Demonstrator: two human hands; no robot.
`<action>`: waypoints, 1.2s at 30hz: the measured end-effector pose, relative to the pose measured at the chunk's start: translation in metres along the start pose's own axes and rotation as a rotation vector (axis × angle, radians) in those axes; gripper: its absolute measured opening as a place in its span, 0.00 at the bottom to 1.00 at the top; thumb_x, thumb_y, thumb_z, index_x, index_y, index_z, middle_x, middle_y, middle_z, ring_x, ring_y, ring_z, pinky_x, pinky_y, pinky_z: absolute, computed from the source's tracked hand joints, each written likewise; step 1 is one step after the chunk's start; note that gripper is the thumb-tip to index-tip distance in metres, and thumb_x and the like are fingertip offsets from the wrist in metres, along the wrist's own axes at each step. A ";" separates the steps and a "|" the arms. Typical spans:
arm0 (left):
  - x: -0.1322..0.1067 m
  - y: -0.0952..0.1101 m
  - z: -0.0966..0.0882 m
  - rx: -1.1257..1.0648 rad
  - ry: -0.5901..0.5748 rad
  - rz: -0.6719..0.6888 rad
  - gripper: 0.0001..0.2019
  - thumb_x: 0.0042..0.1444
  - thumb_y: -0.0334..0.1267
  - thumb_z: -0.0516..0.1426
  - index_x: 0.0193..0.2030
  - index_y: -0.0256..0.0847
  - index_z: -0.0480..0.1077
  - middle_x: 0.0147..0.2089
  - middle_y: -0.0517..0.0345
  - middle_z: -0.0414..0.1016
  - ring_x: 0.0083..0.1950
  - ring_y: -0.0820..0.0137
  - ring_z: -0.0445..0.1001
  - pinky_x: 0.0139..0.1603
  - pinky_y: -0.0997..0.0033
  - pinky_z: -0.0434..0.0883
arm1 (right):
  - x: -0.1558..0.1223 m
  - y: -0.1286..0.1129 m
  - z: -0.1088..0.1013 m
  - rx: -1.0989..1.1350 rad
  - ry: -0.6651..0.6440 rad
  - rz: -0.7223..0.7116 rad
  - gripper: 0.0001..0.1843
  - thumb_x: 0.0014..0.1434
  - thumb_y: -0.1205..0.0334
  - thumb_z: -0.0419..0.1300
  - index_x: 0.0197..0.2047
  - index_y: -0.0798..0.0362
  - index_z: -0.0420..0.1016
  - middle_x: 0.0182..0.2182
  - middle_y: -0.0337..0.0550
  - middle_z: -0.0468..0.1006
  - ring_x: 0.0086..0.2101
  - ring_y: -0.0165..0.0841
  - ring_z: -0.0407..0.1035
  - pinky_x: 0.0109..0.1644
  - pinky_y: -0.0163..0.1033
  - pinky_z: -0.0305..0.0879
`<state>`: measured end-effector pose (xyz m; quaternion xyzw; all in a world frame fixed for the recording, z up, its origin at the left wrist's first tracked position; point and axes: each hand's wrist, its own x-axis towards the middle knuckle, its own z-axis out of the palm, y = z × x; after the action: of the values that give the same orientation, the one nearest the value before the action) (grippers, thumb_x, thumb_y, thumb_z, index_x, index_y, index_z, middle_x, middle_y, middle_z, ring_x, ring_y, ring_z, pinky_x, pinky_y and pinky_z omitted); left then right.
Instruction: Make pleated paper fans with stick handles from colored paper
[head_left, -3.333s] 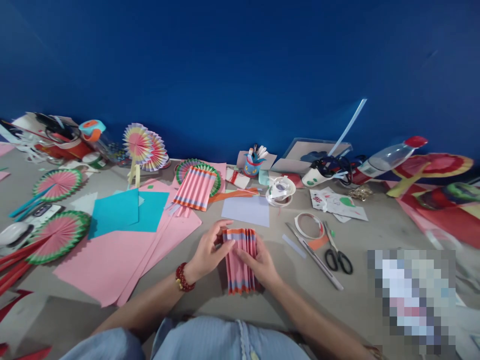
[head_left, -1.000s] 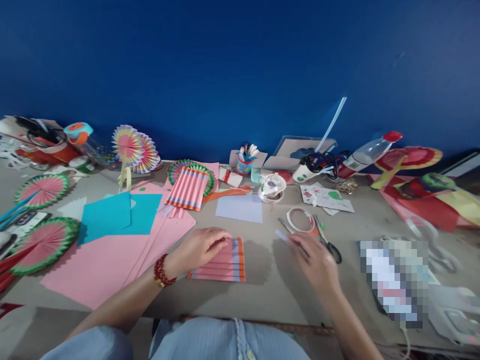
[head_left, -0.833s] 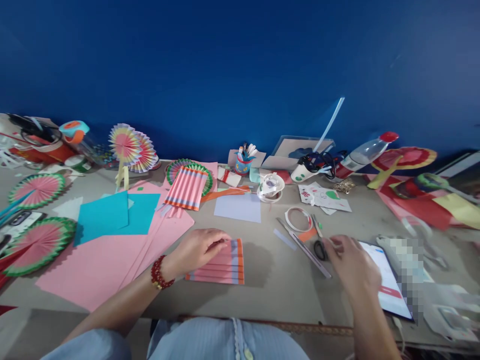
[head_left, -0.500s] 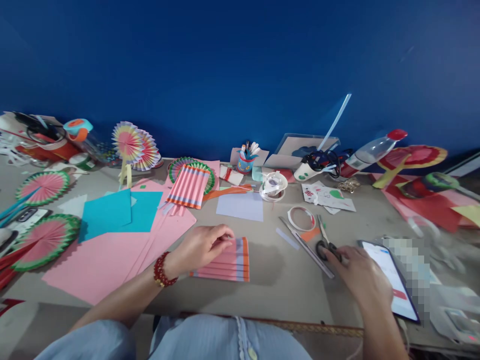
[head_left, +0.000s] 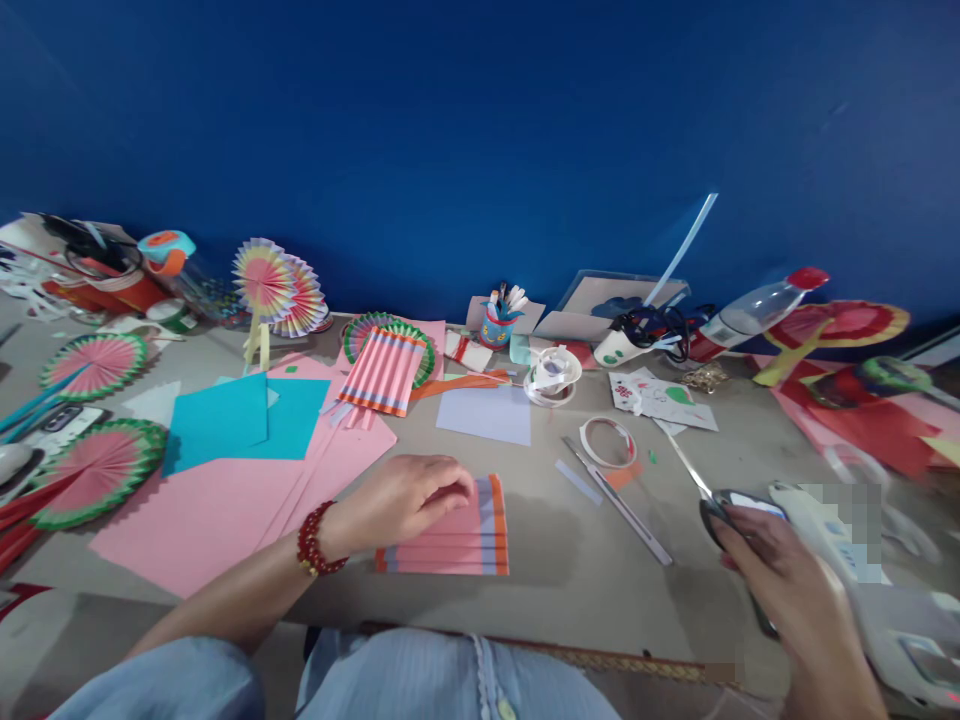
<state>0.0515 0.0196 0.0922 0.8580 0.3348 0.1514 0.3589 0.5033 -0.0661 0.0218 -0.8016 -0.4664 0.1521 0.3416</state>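
My right hand (head_left: 787,570) is closed round the dark handles of a pair of scissors (head_left: 694,465), held up at the right with the blades pointing away from me. Partly behind that hand lies a phone (head_left: 756,505). My left hand (head_left: 420,497), with a red bead bracelet (head_left: 319,538) at its wrist, is over the upper left of a pleated pink paper (head_left: 450,552) with orange and lilac stripes. Its fingers are curled in, and what they pinch, if anything, is hidden. Between the hands lie a utility knife (head_left: 630,510) and a tape roll (head_left: 607,442).
Pink sheets (head_left: 225,510) and teal paper (head_left: 217,425) cover the left. Folded paper fans (head_left: 101,470) lie at the far left. Another pleated strip (head_left: 382,370), a pen cup (head_left: 497,325), a white ribbon roll (head_left: 553,372) and a bottle (head_left: 757,310) line the blue wall.
My right hand has picked the scissors up off the table and moved right with them, now covering part of the phone. My left hand stays over the pleated paper.
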 end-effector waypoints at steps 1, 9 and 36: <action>0.000 0.000 -0.001 -0.020 -0.012 -0.004 0.06 0.65 0.35 0.53 0.46 0.45 0.70 0.44 0.61 0.79 0.45 0.69 0.77 0.46 0.73 0.67 | -0.002 -0.004 -0.001 0.069 -0.031 -0.006 0.24 0.48 0.41 0.61 0.39 0.51 0.73 0.32 0.50 0.81 0.28 0.44 0.76 0.25 0.44 0.74; 0.007 0.005 -0.011 -0.187 -0.112 -0.043 0.08 0.63 0.39 0.56 0.47 0.44 0.72 0.42 0.59 0.80 0.42 0.69 0.77 0.43 0.74 0.69 | -0.029 -0.100 0.009 -0.119 -0.320 -0.793 0.13 0.59 0.54 0.62 0.46 0.46 0.75 0.32 0.43 0.81 0.27 0.36 0.75 0.33 0.40 0.73; 0.002 0.012 -0.037 -0.203 -0.281 -0.018 0.26 0.60 0.27 0.51 0.63 0.52 0.66 0.57 0.61 0.76 0.51 0.68 0.76 0.49 0.74 0.70 | -0.017 -0.146 0.002 -0.384 -0.249 -1.219 0.14 0.64 0.50 0.57 0.48 0.47 0.77 0.38 0.46 0.83 0.38 0.42 0.78 0.41 0.44 0.72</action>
<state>0.0402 0.0332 0.1265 0.8270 0.2719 0.0596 0.4884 0.3992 -0.0314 0.1194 -0.4167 -0.8925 -0.0632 0.1606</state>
